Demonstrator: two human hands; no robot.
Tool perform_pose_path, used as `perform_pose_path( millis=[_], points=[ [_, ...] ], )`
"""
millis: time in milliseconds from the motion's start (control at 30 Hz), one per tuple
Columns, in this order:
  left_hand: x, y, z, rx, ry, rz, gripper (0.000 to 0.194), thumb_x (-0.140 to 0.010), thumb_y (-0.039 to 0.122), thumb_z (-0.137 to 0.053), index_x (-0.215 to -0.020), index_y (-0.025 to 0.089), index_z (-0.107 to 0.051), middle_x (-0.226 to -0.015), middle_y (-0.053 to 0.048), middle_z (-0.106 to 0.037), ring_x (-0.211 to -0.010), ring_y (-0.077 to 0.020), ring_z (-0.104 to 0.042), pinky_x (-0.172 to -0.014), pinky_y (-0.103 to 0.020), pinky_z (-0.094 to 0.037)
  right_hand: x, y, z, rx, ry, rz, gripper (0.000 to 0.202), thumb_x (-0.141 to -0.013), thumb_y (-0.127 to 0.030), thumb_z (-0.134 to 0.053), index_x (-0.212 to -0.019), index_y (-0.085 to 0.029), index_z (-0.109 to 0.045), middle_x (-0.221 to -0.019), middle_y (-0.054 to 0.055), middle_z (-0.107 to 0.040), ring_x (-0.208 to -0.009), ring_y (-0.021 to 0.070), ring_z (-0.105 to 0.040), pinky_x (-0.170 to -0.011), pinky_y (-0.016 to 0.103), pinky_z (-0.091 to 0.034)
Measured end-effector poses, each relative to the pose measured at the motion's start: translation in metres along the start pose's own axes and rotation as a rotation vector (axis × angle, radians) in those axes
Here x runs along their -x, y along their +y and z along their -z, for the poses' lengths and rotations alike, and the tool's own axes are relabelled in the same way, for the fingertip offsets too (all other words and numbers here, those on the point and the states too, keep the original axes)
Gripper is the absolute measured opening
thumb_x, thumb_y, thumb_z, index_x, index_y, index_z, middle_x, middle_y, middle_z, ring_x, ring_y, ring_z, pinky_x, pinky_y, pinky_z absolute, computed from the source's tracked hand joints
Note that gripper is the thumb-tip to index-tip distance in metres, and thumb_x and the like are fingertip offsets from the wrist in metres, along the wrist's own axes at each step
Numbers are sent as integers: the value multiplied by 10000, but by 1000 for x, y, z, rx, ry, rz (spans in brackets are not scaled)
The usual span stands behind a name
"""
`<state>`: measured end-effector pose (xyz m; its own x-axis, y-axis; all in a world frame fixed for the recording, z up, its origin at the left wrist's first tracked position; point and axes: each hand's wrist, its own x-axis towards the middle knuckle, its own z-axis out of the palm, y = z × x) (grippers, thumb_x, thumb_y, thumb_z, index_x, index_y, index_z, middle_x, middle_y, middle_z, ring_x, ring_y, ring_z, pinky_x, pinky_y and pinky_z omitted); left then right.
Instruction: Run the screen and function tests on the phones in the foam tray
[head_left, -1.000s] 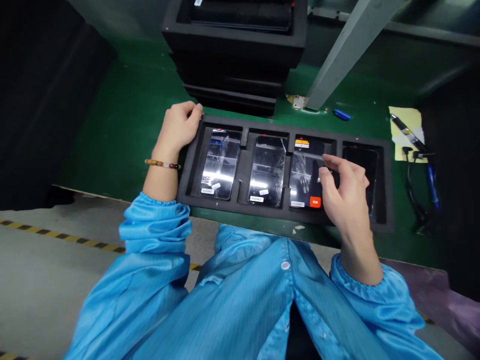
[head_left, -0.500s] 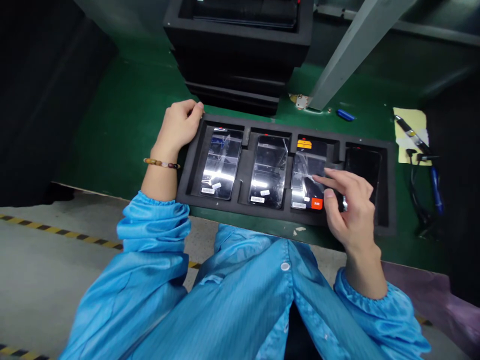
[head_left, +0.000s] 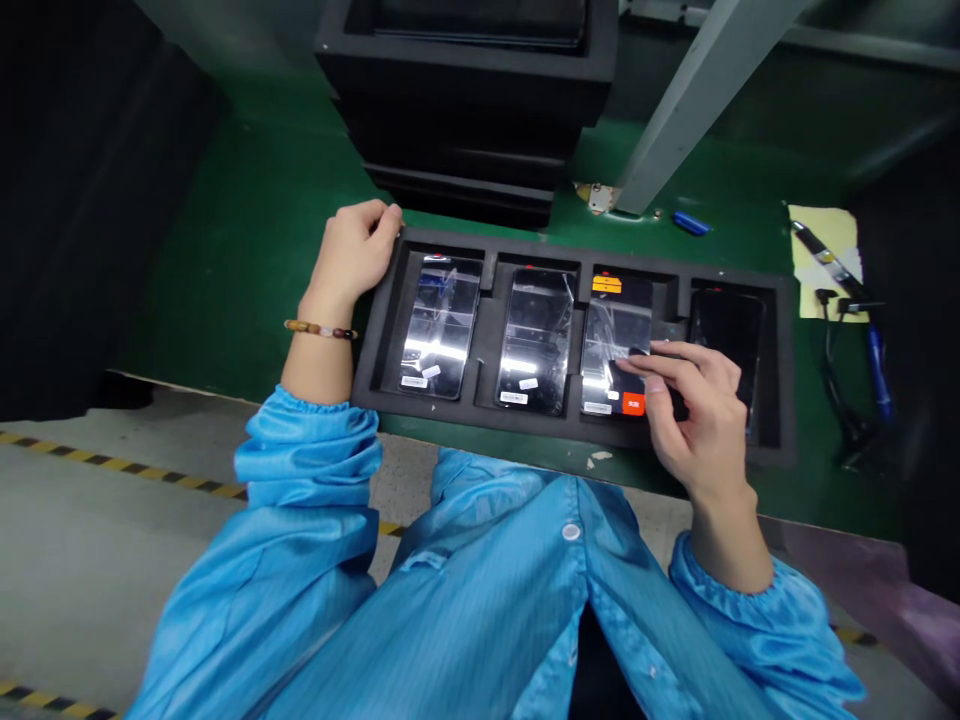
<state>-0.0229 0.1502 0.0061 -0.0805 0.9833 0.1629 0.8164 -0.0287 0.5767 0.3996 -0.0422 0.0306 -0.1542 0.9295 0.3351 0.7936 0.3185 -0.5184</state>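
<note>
A black foam tray [head_left: 487, 345] holds several dark phones in separate compartments. My left hand [head_left: 361, 252] rests at its upper left corner, fingers curled; what they may hold is hidden. My right hand [head_left: 699, 405] is over the right half, fingers apart, the index fingertip on the screen of the third phone [head_left: 611, 330], which bears an orange and a red label. To its left lie the second phone [head_left: 537, 330] and the leftmost phone [head_left: 442, 320], each with small white labels. The rightmost phone [head_left: 726, 330] is partly covered by my right hand.
Behind the tray rises a stack of black trays [head_left: 465, 110], with a grey metal post [head_left: 675, 110] beside it. On the green table are a blue cap [head_left: 691, 223], a pen [head_left: 825, 255] on yellow paper [head_left: 844, 230], a black cable [head_left: 832, 390] and a blue pen [head_left: 877, 375].
My right index fingertip has shifted slightly left and down on the third phone's screen. My left hand stays at the tray's corner. The whole view has moved a little.
</note>
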Motion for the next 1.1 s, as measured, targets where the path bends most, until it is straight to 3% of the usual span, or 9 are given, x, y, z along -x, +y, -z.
perform_pose_path(
  millis=[200, 433, 700, 933, 1100],
  points=[
    [0, -2, -1, 12, 13, -5, 440, -1100, 502, -557, -813, 199, -696, -749, -40, -672, -776, -208, -608, -829, -343, -491, 0, 0, 0, 9, -5, -5, 291, -1082, -283, -556, -1235, -298, -802, -1236, 78, -803, -1314, 301, -719, -1192, 588, -478],
    [0, 0, 0, 15, 2, 18, 399, -1119, 432, -566, -822, 197, -694, -768, -41, -672, -802, -215, -615, -854, -341, -469, 1, 0, -1, 14, -6, 22, 263, -1093, -253, -568, -1226, -304, -789, -1241, 46, -807, -1321, 273, -717, -1231, 571, -424],
    [0, -1, 0, 8, 0, 14, 370, -1137, 345, -567, -824, 192, -692, -743, -19, -651, -773, -198, -591, -781, -335, -418, -3, -3, -3, 76, -26, -61, 376, -1100, -289, -541, -1446, -279, -686, -1404, 80, -779, -1457, 321, -639, -1257, 605, -386],
    [2, 9, 4, -10, -41, 65, 363, -1171, 345, -582, -882, 154, -690, -733, 44, -600, -784, -133, -503, -754, -284, -355, 0, -2, -1, 42, -29, 32, 285, -1092, -246, -568, -1303, -300, -752, -1306, 49, -803, -1386, 287, -694, -1265, 584, -383],
    [3, 13, 7, -10, -72, 106, 379, -1196, 357, -566, -909, 133, -674, -732, 64, -538, -797, -109, -473, -761, -275, -321, -2, 0, -3, 63, -31, -7, 314, -1102, -253, -559, -1368, -287, -723, -1339, 58, -800, -1396, 295, -687, -1260, 592, -377]
  ],
)
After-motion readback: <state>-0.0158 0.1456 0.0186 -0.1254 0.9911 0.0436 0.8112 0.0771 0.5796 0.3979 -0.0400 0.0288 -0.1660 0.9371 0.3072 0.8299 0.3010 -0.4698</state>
